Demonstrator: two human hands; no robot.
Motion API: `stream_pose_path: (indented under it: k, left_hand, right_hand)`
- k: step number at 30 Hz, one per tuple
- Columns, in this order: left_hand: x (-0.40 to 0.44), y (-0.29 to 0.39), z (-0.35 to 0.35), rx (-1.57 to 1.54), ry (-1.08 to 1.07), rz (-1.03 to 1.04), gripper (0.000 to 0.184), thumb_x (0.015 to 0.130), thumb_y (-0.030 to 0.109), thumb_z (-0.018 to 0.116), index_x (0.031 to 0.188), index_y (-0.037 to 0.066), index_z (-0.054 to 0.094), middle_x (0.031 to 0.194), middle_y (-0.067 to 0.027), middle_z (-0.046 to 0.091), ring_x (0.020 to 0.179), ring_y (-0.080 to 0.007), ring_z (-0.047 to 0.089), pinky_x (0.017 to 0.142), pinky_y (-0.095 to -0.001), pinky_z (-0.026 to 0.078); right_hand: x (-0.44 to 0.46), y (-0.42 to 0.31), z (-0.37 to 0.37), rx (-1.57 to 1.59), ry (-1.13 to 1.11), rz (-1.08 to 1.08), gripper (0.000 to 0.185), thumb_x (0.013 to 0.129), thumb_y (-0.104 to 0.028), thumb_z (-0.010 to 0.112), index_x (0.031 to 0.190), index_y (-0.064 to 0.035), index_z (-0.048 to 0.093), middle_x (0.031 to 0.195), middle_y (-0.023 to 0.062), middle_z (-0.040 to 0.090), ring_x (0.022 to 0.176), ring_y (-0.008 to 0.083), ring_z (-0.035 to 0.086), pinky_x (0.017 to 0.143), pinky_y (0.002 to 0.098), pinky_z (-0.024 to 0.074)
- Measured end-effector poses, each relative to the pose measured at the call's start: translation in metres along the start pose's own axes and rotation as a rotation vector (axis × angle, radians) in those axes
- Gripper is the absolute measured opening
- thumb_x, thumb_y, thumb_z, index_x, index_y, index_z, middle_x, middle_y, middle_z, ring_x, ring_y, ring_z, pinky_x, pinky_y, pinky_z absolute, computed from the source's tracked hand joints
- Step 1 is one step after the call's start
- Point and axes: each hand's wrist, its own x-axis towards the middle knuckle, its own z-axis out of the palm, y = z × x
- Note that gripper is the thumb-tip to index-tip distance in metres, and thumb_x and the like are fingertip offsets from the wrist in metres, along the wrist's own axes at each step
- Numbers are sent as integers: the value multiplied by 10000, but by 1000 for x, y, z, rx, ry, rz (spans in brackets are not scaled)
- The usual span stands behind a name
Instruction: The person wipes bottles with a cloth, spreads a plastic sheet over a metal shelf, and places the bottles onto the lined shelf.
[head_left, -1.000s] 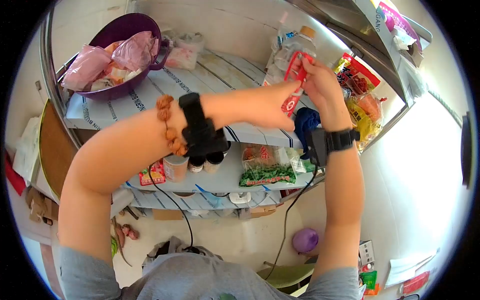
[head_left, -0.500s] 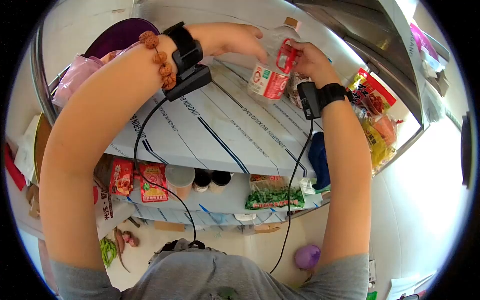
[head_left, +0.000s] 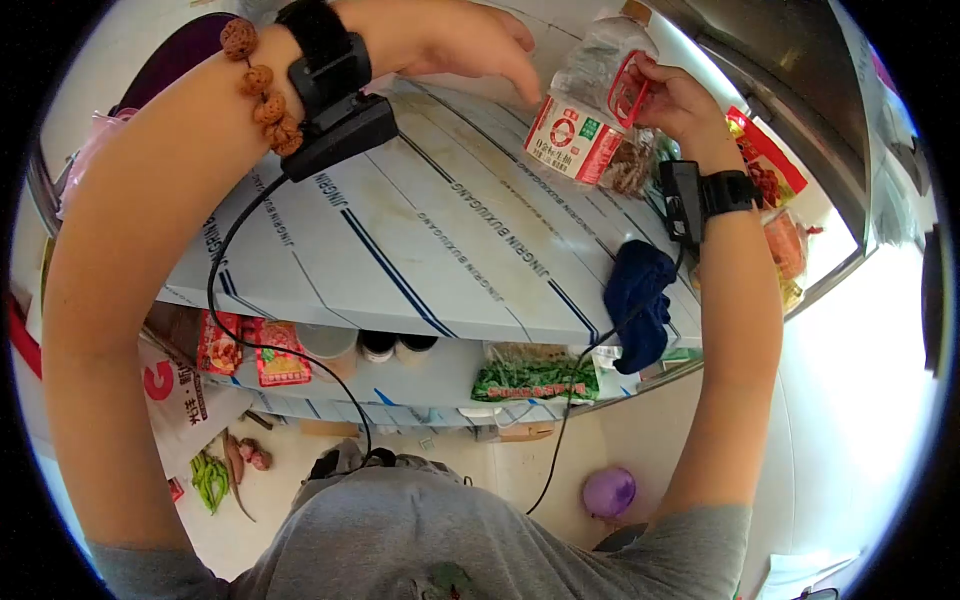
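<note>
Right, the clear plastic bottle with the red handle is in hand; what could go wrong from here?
Only the right hand grips the clear plastic bottle, by its red handle; it might swing into the clear bag with brown contents close by.

The thin black cable passes across the dark blue cloth overhanging the silvery shelf's front edge; an arm movement could drag the cloth off.

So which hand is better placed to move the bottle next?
Likely the right: the right hand grips the red handle of the bottle, while the left hand hovers open beside it, holding nothing.
</note>
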Motion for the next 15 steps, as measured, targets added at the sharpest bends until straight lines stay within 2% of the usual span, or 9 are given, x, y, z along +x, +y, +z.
stream_pose_path:
  k: [2,4,7,10,11,14,15]
  left_hand:
    - [11,7,13,-112,-105,125,566,778,202,655,1240,-63,464,1191,-185,566,1132,-284,513,943,-337,419]
    - [39,19,23,-387,-436,283,606,741,187,698,1231,-83,467,1199,-189,563,1116,-273,521,937,-335,417]
    - [56,55,50,-212,-448,130,588,753,184,702,1218,-95,475,1206,-185,562,1102,-239,530,926,-323,424]
    - [52,87,89,-103,-237,86,707,757,340,692,1293,-44,436,1334,-190,444,1255,-226,397,1011,-334,339]
    - [60,93,100,-117,-253,85,843,715,312,721,1384,-32,339,1354,-235,421,1263,-284,414,1030,-331,341]
    - [66,107,117,-206,-360,68,847,713,309,720,1387,-29,333,1344,-228,436,1256,-289,419,1031,-347,341]
    - [72,110,124,-89,-314,24,848,712,298,724,1390,-24,328,1338,-222,447,1248,-289,425,1025,-352,345]
  right_hand:
    - [-6,-5,-21,-36,-55,-18,133,896,-132,605,1005,-57,612,945,35,611,855,158,587,835,416,477]
    - [-19,-9,-44,-61,-76,-37,127,898,-128,602,1002,-56,611,950,40,610,860,164,586,839,409,474]
    - [-32,-1,-69,-51,76,-132,115,905,-120,592,998,-54,604,947,48,609,862,171,583,839,389,474]
    - [-41,4,-92,-11,225,-122,115,910,-108,581,1005,-46,595,951,56,608,859,181,580,824,363,483]
    - [-47,7,-97,16,260,-145,118,909,-98,578,1006,-32,586,942,54,610,838,183,575,817,348,484]
    - [-39,16,-140,4,287,-169,106,906,-91,575,992,-30,586,915,51,613,820,185,570,814,343,475]
    - [-28,20,-166,-10,255,-172,133,870,-11,573,1000,15,583,934,86,620,826,196,594,731,296,507]
